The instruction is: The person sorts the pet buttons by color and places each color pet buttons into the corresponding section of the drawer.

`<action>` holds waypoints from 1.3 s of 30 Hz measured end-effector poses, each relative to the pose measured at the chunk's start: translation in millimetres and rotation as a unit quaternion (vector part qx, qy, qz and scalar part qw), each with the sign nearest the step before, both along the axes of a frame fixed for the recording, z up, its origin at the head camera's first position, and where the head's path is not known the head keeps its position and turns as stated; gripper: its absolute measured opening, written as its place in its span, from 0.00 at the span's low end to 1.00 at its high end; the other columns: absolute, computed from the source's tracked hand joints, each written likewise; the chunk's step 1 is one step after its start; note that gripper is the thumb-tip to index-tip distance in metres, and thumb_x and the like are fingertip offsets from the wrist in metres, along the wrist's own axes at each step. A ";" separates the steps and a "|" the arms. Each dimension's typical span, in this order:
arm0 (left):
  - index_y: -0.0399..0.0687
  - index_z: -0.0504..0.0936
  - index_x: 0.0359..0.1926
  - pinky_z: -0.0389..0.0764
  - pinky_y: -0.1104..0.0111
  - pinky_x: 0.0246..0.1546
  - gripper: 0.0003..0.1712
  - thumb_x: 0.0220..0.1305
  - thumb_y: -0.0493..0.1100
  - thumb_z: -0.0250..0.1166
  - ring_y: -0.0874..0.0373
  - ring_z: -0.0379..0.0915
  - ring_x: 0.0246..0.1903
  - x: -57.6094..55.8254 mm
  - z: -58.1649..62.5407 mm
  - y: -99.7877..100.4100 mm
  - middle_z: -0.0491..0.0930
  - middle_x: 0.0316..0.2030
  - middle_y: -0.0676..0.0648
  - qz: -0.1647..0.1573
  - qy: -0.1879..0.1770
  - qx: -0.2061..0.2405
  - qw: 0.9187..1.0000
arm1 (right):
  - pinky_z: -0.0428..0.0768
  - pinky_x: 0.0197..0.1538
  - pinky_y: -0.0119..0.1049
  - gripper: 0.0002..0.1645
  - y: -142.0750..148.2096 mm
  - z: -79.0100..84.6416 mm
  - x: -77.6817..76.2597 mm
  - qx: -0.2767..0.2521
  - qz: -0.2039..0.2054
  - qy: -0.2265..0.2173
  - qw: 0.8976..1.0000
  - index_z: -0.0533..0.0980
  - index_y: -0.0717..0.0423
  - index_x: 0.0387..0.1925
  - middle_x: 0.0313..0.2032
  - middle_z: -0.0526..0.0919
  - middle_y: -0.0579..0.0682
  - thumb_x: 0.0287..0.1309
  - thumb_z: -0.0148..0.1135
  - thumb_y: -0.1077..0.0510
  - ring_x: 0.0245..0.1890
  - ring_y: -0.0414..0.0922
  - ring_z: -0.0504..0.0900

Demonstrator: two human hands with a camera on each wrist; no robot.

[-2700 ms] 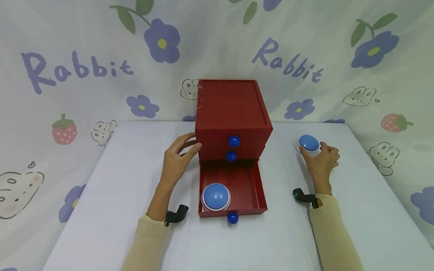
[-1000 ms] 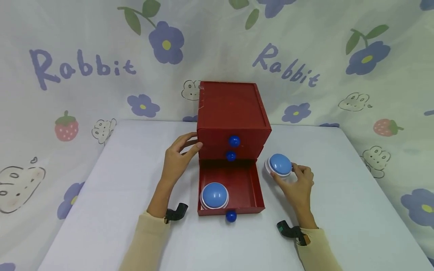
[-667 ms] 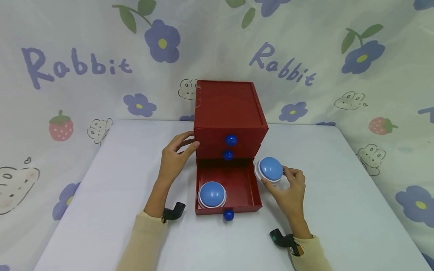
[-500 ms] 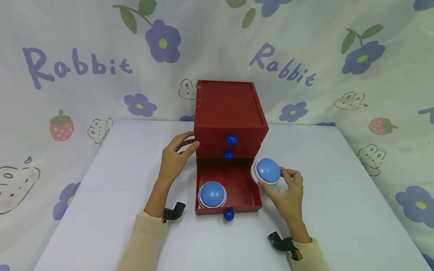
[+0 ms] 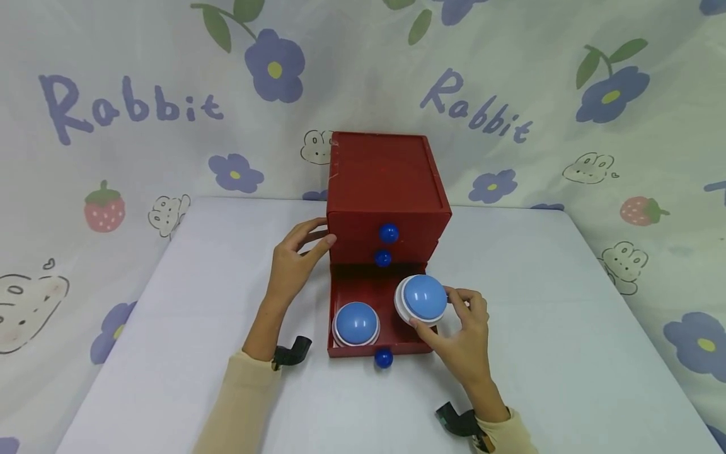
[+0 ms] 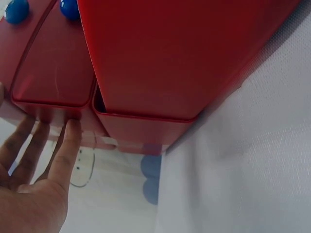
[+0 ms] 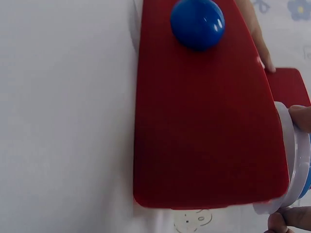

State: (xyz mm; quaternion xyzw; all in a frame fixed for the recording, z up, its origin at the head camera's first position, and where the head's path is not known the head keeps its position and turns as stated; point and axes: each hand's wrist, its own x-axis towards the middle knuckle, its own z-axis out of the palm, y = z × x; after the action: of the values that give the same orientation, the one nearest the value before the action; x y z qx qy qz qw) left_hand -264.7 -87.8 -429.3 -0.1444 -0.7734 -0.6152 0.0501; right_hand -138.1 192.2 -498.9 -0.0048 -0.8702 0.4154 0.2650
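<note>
My right hand [image 5: 462, 343] pinches a round push button [image 5: 424, 297] by its white base, thumb on the near side and fingers on the far side. The button has a blue dome and is held tilted over the right part of the pulled-out bottom drawer [image 5: 363, 290]. In the right wrist view, its white rim [image 7: 294, 160] shows just past the drawer front. A second blue-domed button [image 5: 356, 323] sits in the drawer's front left corner. My left hand [image 5: 292, 261] touches the left side of the red drawer cabinet [image 5: 388, 173], its fingers fairly straight in the left wrist view.
Two upper drawers with blue knobs [image 5: 389, 233] are pushed in above the pulled-out one. The cabinet stands at the back of a white table [image 5: 227, 252]. Behind it hangs a patterned cloth [image 5: 363, 63].
My right hand has lifted the second button off the table on the right and brought it left and nearer, over the drawer. My left hand stays at the cabinet's side.
</note>
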 end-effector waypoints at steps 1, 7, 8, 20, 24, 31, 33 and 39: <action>0.46 0.75 0.67 0.78 0.50 0.56 0.26 0.70 0.45 0.65 0.48 0.74 0.59 0.3 0.7 0.1 0.74 0.63 0.45 0.000 0.001 -0.001 1.000 | 0.70 0.53 0.53 0.45 -2.5 0.3 0.7 0.002 0.003 -0.003 1.000 0.78 0.58 0.59 0.49 0.71 0.54 0.34 0.86 0.52 0.59 0.49 0.65; 0.45 0.75 0.66 0.78 0.50 0.56 0.26 0.70 0.44 0.65 0.49 0.74 0.59 1.7 3.5 0.3 0.74 0.63 0.45 0.000 0.001 -0.003 1.000 | 0.68 0.51 0.52 0.46 -12.2 -1.8 3.0 0.005 0.023 -0.002 1.000 0.78 0.56 0.59 0.49 0.70 0.55 0.33 0.86 0.52 0.59 0.51 0.64; 0.45 0.75 0.66 0.78 0.50 0.56 0.26 0.70 0.44 0.65 0.48 0.74 0.59 1.6 3.5 0.2 0.74 0.63 0.45 0.000 0.001 -0.003 1.000 | 0.68 0.51 0.52 0.46 -12.8 -2.7 3.0 0.006 0.026 -0.005 1.000 0.78 0.55 0.60 0.50 0.70 0.54 0.33 0.86 0.52 0.59 0.51 0.63; 0.45 0.75 0.66 0.78 0.50 0.56 0.26 0.69 0.43 0.65 0.48 0.75 0.59 -1.5 1.6 0.6 0.75 0.62 0.44 0.003 0.010 -0.004 1.000 | 0.62 0.50 0.52 0.34 -9.0 -4.2 -1.4 0.017 0.049 0.010 0.999 0.80 0.59 0.55 0.49 0.74 0.52 0.43 0.82 0.58 0.55 0.48 0.68; 0.44 0.75 0.67 0.78 0.50 0.56 0.26 0.69 0.43 0.65 0.46 0.75 0.59 -0.1 1.3 0.6 0.75 0.62 0.43 0.002 0.008 -0.003 1.000 | 0.69 0.52 0.47 0.28 -7.2 -0.9 3.1 0.014 0.056 0.014 0.998 0.82 0.58 0.52 0.47 0.75 0.50 0.47 0.80 0.60 0.53 0.45 0.71; 0.44 0.75 0.66 0.79 0.51 0.56 0.26 0.70 0.43 0.65 0.48 0.74 0.59 0.9 2.6 0.9 0.74 0.63 0.44 0.002 0.004 -0.006 1.000 | 0.75 0.38 0.32 0.15 -9.7 10.6 24.4 -0.037 0.095 0.034 0.994 0.86 0.54 0.42 0.37 0.80 0.46 0.50 0.77 0.66 0.37 0.42 0.77; 0.45 0.76 0.66 0.79 0.50 0.56 0.26 0.70 0.43 0.65 0.48 0.74 0.59 1.0 2.5 1.1 0.74 0.63 0.44 0.002 0.004 -0.006 1.000 | 0.74 0.29 0.30 0.11 -14.0 10.5 34.8 -0.052 0.114 0.032 0.992 0.87 0.52 0.37 0.33 0.81 0.44 0.51 0.76 0.67 0.30 0.41 0.75; 0.44 0.75 0.66 0.79 0.50 0.56 0.26 0.70 0.43 0.65 0.46 0.74 0.59 2.3 2.3 0.6 0.74 0.63 0.43 0.001 0.009 -0.006 1.000 | 0.76 0.25 0.27 0.05 -31.1 -2.7 52.6 -0.036 0.164 -0.090 0.982 0.87 0.45 0.33 0.28 0.79 0.34 0.55 0.76 0.58 0.25 0.35 0.74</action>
State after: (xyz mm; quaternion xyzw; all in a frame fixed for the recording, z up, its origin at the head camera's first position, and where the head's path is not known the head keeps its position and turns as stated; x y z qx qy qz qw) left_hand -262.4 -87.2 -426.9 -0.1494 -0.7765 -0.6096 0.0563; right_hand -85.5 161.1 -501.6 0.0906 -0.8642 0.4817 0.1136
